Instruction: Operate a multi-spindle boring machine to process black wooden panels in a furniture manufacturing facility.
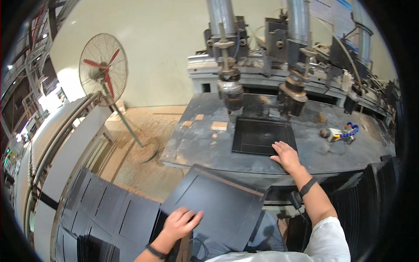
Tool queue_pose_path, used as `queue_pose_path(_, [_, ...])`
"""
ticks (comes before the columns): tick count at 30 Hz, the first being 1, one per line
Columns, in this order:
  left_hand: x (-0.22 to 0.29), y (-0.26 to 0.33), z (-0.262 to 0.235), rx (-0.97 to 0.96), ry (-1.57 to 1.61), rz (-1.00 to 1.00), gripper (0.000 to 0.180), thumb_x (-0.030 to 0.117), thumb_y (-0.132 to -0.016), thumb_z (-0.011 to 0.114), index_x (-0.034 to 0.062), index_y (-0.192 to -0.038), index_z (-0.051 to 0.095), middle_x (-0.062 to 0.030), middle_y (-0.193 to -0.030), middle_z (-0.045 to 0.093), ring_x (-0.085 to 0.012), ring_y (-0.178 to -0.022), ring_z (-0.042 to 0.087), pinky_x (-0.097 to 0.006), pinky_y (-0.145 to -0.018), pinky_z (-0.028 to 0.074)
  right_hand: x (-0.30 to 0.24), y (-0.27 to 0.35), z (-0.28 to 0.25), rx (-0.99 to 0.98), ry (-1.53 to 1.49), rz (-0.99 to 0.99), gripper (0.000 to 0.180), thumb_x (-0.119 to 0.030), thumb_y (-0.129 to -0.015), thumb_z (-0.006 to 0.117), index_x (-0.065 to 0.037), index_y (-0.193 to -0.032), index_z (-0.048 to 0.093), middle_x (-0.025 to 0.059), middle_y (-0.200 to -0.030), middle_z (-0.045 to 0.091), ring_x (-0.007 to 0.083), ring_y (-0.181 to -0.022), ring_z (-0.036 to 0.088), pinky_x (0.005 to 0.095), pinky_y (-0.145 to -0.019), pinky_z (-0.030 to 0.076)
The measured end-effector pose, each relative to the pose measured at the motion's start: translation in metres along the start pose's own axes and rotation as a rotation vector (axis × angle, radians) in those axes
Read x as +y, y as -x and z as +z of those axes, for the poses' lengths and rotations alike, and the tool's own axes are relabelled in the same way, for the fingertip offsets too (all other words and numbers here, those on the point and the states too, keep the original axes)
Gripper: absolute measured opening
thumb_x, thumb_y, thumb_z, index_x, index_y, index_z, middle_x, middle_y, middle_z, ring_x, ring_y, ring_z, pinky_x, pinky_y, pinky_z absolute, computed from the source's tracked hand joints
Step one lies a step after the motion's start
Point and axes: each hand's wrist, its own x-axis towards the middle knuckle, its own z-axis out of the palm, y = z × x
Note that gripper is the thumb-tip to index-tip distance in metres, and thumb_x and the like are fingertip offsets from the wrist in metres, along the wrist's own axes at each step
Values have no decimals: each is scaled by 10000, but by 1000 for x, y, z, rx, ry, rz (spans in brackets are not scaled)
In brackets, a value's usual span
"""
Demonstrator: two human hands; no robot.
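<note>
My left hand (180,223) lies over the left edge of a large dark grey panel (218,203) with grooved lines near its edges. Its fingers are spread on the panel's upper face, and the panel slopes above my lap. With fingers extended, my right hand (286,156) rests on the front right part of a smaller-looking black panel (257,134). That black panel lies flat on the grey machine table (196,144), below two vertical spindle heads, the left one (231,89) and the right one (293,96).
Dark panels (113,205) are stacked at lower left, and more stand on edge (362,205) at right. Small wood offcuts (219,126) and a blue jointed hose (352,129) sit on the table. A standing fan (104,70) rises from the sawdust-covered floor (131,126).
</note>
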Motion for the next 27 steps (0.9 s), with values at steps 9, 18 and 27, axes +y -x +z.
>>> queue_pose_path(9, [14,224,-245,-219,-868,-725,247,111,-801,561,78,-1024,662,-73,-1005,654,-280,-923,600,-405,-770,466,-19,-38,8,-86,-66,-7,427,-193,-779,676,-66,-1181,613,89,-1237,604,321,-1210,502,414,-1005,406])
queue_pose_path(18, [-16,415,-379,-274,-1213,-1338,397,47,-744,616,91,-1138,606,-71,-1134,623,-276,-1054,558,-398,-897,444,4,-38,-32,12,82,-4,535,-155,-858,619,-88,-1365,459,134,-1410,444,336,-1344,347,428,-1098,288])
queue_pose_path(27, [-18,388,-359,-361,-1200,-1609,459,479,-838,650,68,-1040,675,-160,-964,672,-361,-997,593,-478,-861,465,-5,127,-351,361,901,215,543,-108,-849,633,-76,-1362,458,113,-1411,449,306,-1360,339,403,-1106,284])
